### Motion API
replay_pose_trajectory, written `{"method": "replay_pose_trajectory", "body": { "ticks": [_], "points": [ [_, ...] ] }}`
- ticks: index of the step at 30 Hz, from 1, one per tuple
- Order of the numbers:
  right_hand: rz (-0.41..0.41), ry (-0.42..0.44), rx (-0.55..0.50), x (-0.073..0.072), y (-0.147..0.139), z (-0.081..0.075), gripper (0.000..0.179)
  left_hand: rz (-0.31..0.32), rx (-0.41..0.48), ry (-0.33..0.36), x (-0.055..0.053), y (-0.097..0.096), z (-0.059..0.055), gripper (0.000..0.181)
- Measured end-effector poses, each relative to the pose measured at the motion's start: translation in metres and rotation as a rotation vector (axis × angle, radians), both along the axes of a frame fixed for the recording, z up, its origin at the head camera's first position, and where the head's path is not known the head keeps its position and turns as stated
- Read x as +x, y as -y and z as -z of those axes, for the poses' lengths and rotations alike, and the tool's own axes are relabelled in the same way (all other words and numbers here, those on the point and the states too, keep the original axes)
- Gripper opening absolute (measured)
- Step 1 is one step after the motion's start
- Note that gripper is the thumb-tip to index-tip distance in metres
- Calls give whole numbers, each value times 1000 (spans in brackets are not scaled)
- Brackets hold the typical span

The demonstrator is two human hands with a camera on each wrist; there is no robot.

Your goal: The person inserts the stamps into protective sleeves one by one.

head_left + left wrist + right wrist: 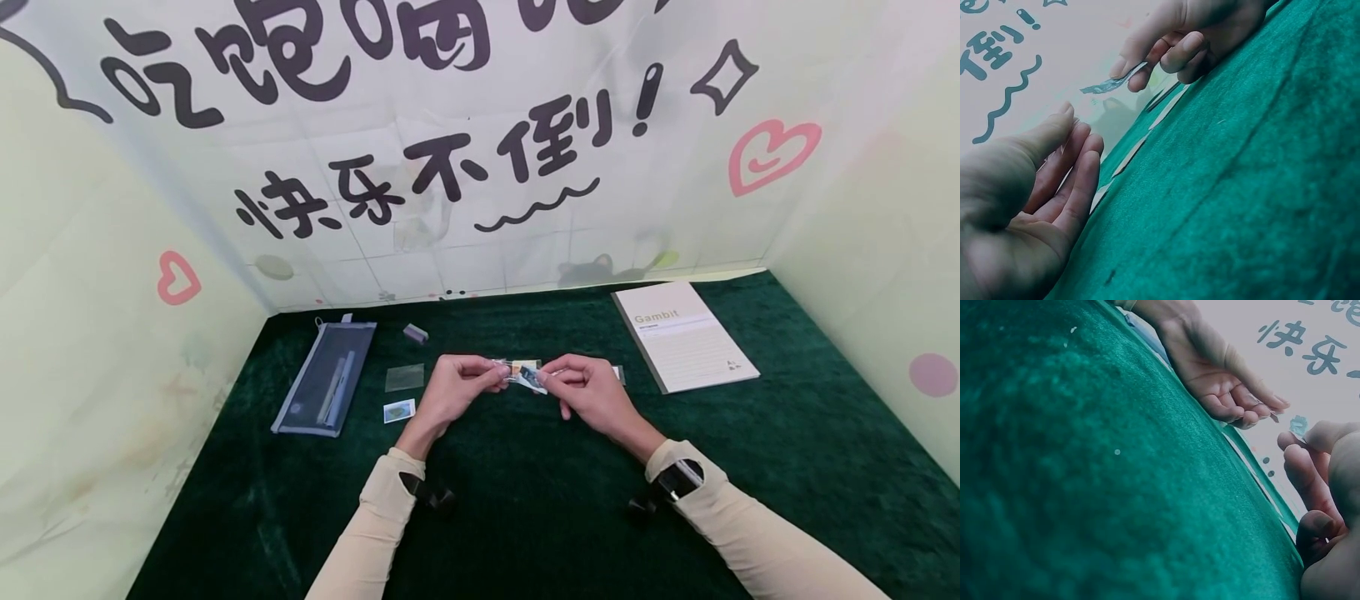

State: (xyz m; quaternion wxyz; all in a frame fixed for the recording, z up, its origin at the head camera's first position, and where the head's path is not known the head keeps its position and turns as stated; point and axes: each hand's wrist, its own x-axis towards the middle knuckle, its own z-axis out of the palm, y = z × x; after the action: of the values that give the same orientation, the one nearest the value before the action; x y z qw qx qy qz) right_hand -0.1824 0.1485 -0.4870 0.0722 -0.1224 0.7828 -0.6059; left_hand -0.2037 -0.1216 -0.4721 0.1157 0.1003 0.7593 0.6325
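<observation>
Over the middle of the cloth, my right hand (pixel 594 390) pinches a small stamp-like picture slip (pixel 532 378) between thumb and fingers. In the left wrist view the slip (pixel 1113 84) looks bent and sticks out past the fingertips. My left hand (pixel 456 382) faces it from the left and pinches a thin, small piece (pixel 1274 417), mostly hidden by the fingers; I cannot tell what it is. Beside my left hand lie a clear rectangular sleeve (pixel 405 377) and a stamp-like picture (pixel 399 411). Another small flat piece (pixel 618 375) shows partly behind my right hand.
A mesh zip pouch (pixel 324 379) with slim items inside lies at the left. A small eraser-like block (pixel 416 333) is behind the sleeve. A notebook (pixel 686 337) lies at the back right. Dark green cloth (pixel 525 517) covers the table, with printed fabric walls (pixel 450 250) around it.
</observation>
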Motion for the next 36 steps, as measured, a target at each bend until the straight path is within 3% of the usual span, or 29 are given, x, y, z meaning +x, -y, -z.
{"method": "replay_pose_trajectory", "body": {
  "ticks": [23,36],
  "points": [
    [18,-13,-44,0,-2,-2,28,13,9,30,-2,0,1,28],
    [71,-79,-81,0,-1,-3,26,11,31,27,-1,1,1,30]
  ]
}}
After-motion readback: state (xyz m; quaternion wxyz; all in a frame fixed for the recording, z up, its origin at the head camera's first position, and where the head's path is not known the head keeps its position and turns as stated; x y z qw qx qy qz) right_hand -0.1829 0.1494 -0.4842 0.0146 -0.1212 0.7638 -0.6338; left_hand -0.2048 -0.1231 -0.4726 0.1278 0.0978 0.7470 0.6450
